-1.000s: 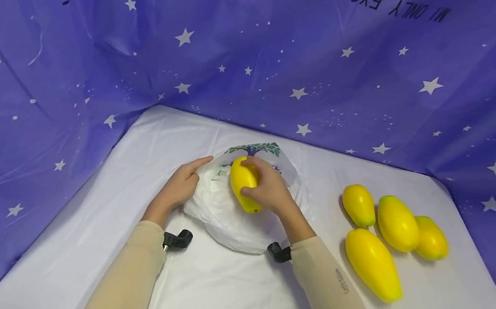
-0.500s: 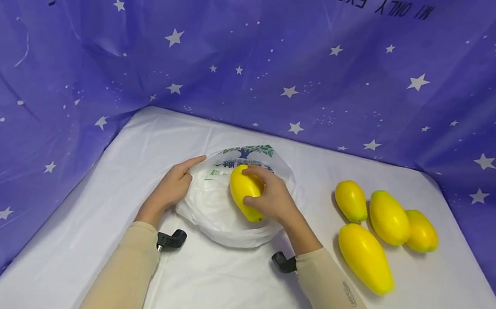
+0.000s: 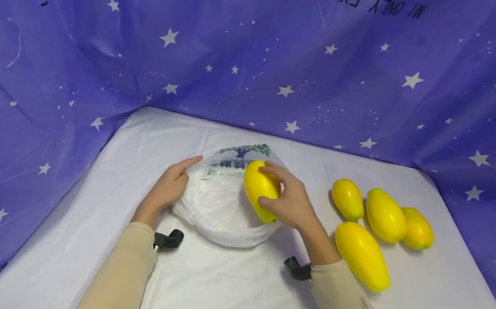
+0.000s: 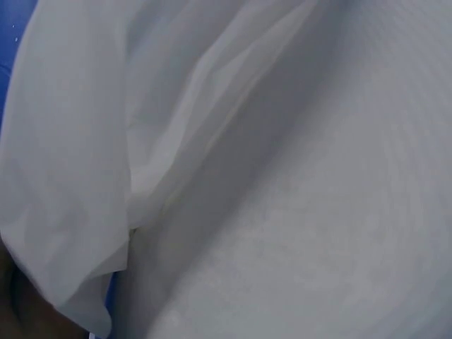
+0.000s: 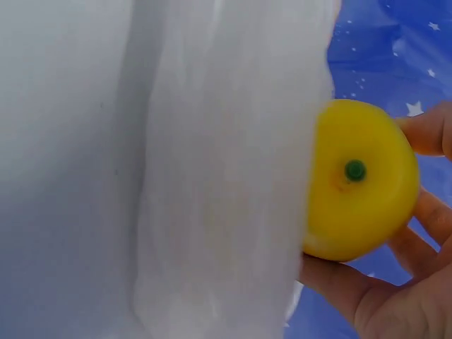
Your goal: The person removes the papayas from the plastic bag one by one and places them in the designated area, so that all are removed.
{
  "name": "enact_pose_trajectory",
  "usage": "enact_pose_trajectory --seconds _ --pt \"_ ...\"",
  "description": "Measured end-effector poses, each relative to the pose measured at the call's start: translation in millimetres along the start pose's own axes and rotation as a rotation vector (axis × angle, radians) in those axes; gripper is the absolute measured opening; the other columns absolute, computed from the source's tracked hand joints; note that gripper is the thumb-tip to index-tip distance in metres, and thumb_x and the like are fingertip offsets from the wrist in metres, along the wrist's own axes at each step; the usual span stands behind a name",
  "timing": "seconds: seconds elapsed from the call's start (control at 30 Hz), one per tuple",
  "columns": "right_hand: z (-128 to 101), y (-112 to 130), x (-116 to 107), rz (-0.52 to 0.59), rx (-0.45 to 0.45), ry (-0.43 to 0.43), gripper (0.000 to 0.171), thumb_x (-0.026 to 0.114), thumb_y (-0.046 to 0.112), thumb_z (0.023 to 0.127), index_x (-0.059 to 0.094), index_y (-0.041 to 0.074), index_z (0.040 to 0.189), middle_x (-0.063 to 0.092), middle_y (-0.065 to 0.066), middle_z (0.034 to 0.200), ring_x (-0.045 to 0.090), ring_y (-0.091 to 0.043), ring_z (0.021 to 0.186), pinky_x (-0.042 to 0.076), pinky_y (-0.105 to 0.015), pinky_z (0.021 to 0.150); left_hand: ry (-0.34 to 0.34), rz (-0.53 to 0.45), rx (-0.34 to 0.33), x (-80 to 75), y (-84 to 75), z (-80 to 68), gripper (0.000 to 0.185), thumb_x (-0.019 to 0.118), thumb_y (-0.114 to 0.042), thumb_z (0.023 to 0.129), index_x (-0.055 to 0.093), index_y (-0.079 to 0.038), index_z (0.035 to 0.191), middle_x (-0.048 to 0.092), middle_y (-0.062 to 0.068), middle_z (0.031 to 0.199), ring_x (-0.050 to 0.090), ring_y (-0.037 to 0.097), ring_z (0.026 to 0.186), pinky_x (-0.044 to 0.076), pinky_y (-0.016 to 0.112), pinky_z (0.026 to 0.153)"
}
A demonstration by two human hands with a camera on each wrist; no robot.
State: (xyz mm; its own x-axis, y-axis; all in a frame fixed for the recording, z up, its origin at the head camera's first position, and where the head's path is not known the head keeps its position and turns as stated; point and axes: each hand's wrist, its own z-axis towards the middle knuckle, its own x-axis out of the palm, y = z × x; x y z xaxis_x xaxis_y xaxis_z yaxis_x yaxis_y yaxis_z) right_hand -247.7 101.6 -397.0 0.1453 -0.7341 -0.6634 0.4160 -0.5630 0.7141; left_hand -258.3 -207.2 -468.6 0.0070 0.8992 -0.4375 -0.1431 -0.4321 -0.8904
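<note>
A white plastic bag (image 3: 220,234) with a green and blue tree print lies on the table, its mouth spread wide. My left hand (image 3: 171,184) grips the bag's left rim, index finger stretched along the edge. In the left wrist view, bag film (image 4: 78,141) covers most of that hand. Over the right side of the bag's mouth, my right hand (image 3: 292,200) holds a yellow papaya (image 3: 258,186) between thumb and fingers. The right wrist view shows the papaya's end (image 5: 360,205) with its green stem spot, partly behind the bag's side (image 5: 226,176).
On the right of the white-covered table (image 3: 224,298) lie several more yellow papayas, the largest (image 3: 363,256) nearest me and another (image 3: 348,199) closest to the bag. Purple star-printed sheeting (image 3: 247,39) stands behind and at both sides.
My right hand has carried the papaya rightward across the bag's mouth, toward its right rim. The left hand keeps its grip on the rim. The whole head view has shifted slightly.
</note>
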Motion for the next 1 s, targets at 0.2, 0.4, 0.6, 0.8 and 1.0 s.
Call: enact_pose_trajectory --seconds 0.2,0.4,0.6,0.8,1.0 --pt "-12.3 1.0 -21.2 -0.001 -0.024 -0.045 0.064 0.076 0.014 0.073 0.059 0.023 0.134 0.044 0.011 0.147 0.037 -0.021 0.137 0.037 -0.051 0.107 0.002 0.009 0.003 0.1 -2.0 -0.1 0.059 0.029 0.001 0.096 0.044 -0.022 0.149 0.036 0.005 0.154 0.024 0.022 0.143 0.018 0.044 0.118" --pt "-24.4 -0.7 -44.6 -0.014 -0.037 -0.081 0.065 0.077 0.012 0.075 0.058 0.023 0.136 0.044 0.011 0.148 0.036 -0.021 0.138 0.038 -0.051 0.107 0.009 0.02 0.014 0.7 -2.5 0.1 0.06 0.029 0.002 0.095 0.044 -0.021 0.149 0.037 0.004 0.154 0.024 0.023 0.143 0.019 0.045 0.117" --pt "-41.0 -1.9 -70.5 -0.02 -0.041 -0.147 0.064 0.078 0.008 0.074 0.059 0.021 0.134 0.045 0.009 0.147 0.036 -0.02 0.138 0.037 -0.054 0.106 0.017 0.013 0.002 2.3 -4.1 -1.6 0.059 0.029 0.001 0.096 0.042 -0.021 0.149 0.036 0.002 0.154 0.024 0.023 0.143 0.019 0.047 0.117" --pt "-61.2 -4.1 -97.2 -0.039 0.01 -0.186 0.063 0.078 0.007 0.077 0.059 0.024 0.134 0.043 0.012 0.147 0.036 -0.02 0.138 0.046 -0.051 0.099 0.011 0.031 -0.004 1.7 -1.6 0.0 0.058 0.029 -0.001 0.097 0.043 -0.022 0.149 0.036 0.003 0.154 0.023 0.024 0.143 0.018 0.047 0.117" --pt "-76.8 -7.9 -119.4 -0.095 0.046 -0.216 0.064 0.079 0.01 0.077 0.058 0.024 0.136 0.043 0.013 0.148 0.035 -0.021 0.138 0.044 -0.054 0.1 0.005 0.025 0.002 0.8 -1.0 -1.0 0.059 0.029 0.0 0.096 0.043 -0.022 0.149 0.036 0.004 0.154 0.023 0.025 0.144 0.018 0.047 0.117"
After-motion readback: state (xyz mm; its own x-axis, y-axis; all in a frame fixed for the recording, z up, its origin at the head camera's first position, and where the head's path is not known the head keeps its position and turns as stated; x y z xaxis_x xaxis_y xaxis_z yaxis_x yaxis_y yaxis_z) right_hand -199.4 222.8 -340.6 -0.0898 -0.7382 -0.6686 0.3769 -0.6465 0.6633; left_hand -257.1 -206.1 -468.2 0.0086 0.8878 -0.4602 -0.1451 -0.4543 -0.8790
